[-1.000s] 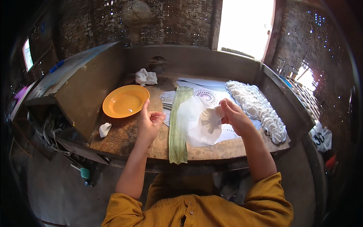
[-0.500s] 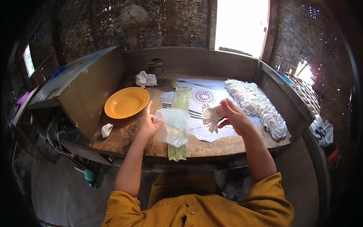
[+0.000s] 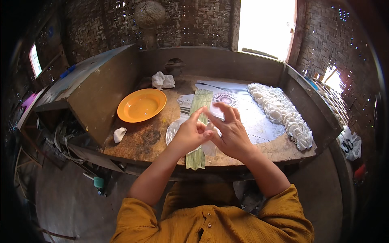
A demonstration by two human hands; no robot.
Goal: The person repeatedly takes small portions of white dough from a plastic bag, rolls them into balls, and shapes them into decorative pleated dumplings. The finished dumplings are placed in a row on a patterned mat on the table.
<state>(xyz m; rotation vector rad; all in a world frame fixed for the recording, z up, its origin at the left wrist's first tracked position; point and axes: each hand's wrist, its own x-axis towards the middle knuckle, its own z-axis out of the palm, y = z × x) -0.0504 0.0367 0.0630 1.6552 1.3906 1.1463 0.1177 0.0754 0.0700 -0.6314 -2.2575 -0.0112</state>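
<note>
In front of me my left hand [image 3: 188,133] and my right hand [image 3: 234,139] meet over a flattened green leaf strip [image 3: 196,158]. Between their closed fingertips is a small piece of soft white dough [image 3: 212,128], mostly covered by the fingers. A clear plastic sheet [image 3: 173,130] shows beside and below my left hand; whether the hand still touches it, I cannot tell. Under the strip and to its right lies a patterned white sheet [image 3: 259,127]. Many ruffled white dough pieces [image 3: 279,111] sit in overlapping rows along the right side.
An orange plate [image 3: 142,105] stands on the left of the wooden worktop [image 3: 133,143]. Behind it rests a white lump [image 3: 163,80]; a smaller white lump [image 3: 119,134] lies near the front edge. Raised boards border the back and right. A wooden box [image 3: 101,83] stands at left.
My hands have come together at the middle. The ruffled dough from my right hand is now between both hands. The plastic sheet, earlier held up by my left hand, is lower.
</note>
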